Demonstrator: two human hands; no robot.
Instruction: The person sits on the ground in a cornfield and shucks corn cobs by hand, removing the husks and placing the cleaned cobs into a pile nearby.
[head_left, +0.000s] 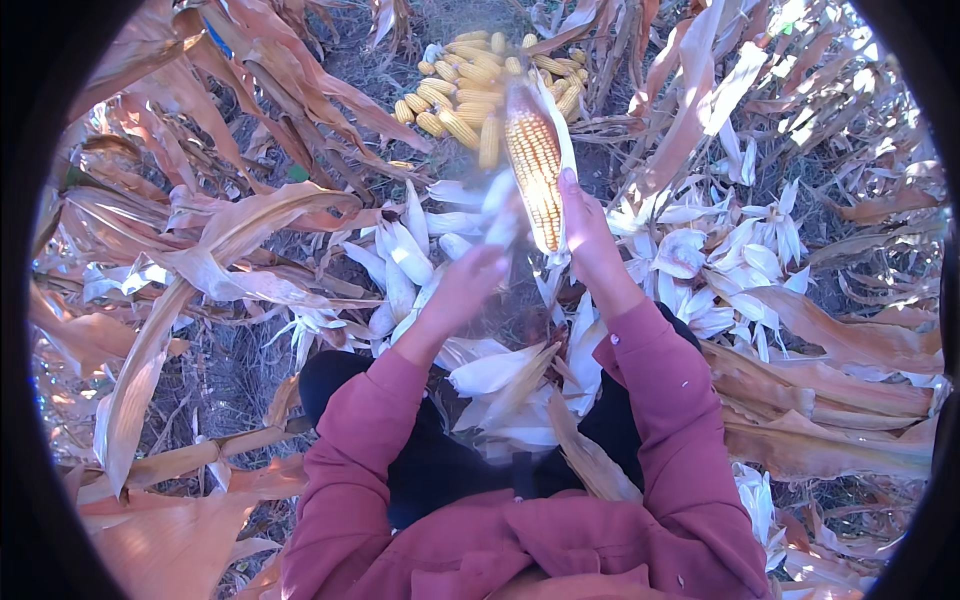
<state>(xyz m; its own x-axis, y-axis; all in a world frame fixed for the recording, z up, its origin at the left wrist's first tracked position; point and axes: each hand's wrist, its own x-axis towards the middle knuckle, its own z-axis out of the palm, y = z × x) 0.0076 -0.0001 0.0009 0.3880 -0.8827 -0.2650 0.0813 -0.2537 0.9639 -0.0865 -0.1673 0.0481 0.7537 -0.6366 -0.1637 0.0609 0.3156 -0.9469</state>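
Observation:
In my right hand (585, 217) is a partly husked ear of corn (535, 169), tip pointing away from me. Its yellow kernels face up, and pale husk still wraps its right side, under my thumb. My left hand (474, 281) is blurred, to the lower left of the ear and apart from it. Just beyond its fingers is a blurred pale strip, probably husk (501, 201); whether the fingers hold it is unclear. Unopened ears in white husks (401, 274) lie on the ground beside my left hand.
A pile of bare yellow corn cobs (469, 94) lies on the ground ahead. Stripped husks (720, 262) are heaped at the right, and more loose husks (502, 371) lie between my legs. Dry corn stalks and leaves (217, 240) crowd both sides.

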